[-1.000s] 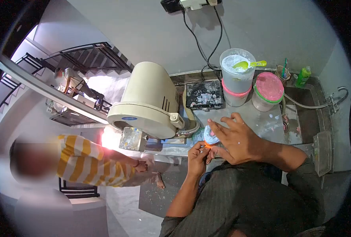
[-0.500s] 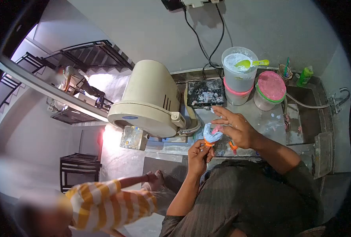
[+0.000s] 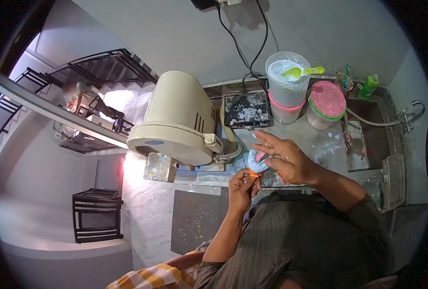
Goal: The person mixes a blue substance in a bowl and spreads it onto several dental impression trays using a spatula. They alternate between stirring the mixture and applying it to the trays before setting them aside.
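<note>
My left hand [image 3: 242,187] is closed on an orange dental impression tray [image 3: 255,174], gripping it from below. Pale blue impression material [image 3: 255,161] fills the tray, with a pink patch [image 3: 259,156] on top. Over its right side hovers my right hand [image 3: 285,159], fingers stretched out and thumb apart, the fingertips close to the blue material. A pale smear shows on the forefinger's tip. Under the right hand, a second small orange piece [image 3: 282,177] lies on the counter, mostly hidden.
A cream machine [image 3: 177,120] stands left, with a black splattered tray [image 3: 247,110] behind my hands. A powder tub [image 3: 289,79] with a green scoop [image 3: 303,72] sits near a pink-lidded bucket [image 3: 327,103]. At right is a sink [image 3: 375,132]. A person in checked clothing [image 3: 151,278] is close below left; another person [image 3: 81,94] is farther off.
The view has shifted slightly. My right hand's fingers have straightened over the tray, still in my left hand. The person in checked clothing has moved mostly out of view at the bottom.
</note>
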The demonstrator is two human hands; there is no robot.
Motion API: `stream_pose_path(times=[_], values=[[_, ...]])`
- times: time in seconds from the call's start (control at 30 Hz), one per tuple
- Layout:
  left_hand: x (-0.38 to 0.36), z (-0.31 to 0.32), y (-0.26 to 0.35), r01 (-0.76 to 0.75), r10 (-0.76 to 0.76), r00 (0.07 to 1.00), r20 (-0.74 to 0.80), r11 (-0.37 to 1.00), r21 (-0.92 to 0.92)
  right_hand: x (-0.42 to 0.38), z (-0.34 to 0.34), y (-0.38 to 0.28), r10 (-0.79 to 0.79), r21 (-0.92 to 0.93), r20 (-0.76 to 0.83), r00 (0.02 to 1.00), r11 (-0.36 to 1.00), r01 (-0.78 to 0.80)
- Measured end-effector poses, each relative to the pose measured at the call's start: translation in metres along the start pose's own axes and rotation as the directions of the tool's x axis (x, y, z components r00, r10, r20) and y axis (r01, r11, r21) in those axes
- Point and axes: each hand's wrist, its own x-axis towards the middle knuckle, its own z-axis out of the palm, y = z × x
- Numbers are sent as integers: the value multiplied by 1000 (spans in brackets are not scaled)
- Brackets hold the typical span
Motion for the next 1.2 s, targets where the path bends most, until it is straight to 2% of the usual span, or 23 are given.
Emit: stream_pose_path(times=[0.2,0.3,0.33,0.4,0.47,0.53,0.7,0.77,0.9,0.97,1.2], values=[[-4,4,-1,12,-12,1000,-3,1000,9,-7,1,5,-13,-76,1,1000,997,13],[-5,4,0,17,-16,1000,-21,1000,24,-10,1,-3,-3,-214,7,1000,977,4],[-5,3,-1,24,-23,1000,-9,999,25,-9,2,-8,-21,-201,31,999,979,27],[-5,3,-3,51,-51,999,-19,999,13,-10,3,-13,75,-194,0,997,978,-74],[-7,6,1,34,-34,999,17,999,7,-12,5,-3,60,-178,12,998,982,-57],[-8,5,1,26,-26,1000,16,1000,2,-13,6,-1,12,-238,20,1000,971,-7],[-10,4,0,8,-7,1000,17,1000,-21,-16,6,-8,27,-202,28,999,979,-21],[-11,2,0,4,-4,1000,19,1000,-11,-18,2,-5,64,-322,11,998,945,-57],[-12,-2,0,-10,10,1000,28,1000,-2,-17,-3,0,-51,-420,-79,996,908,13],[-13,-1,4,-4,4,1000,2,1000,-4,-11,-4,-10,140,-355,-144,980,917,-183],[-16,-6,8,-18,18,1000,-17,1000,-3,-10,-9,-11,140,-368,-158,978,910,-189]])
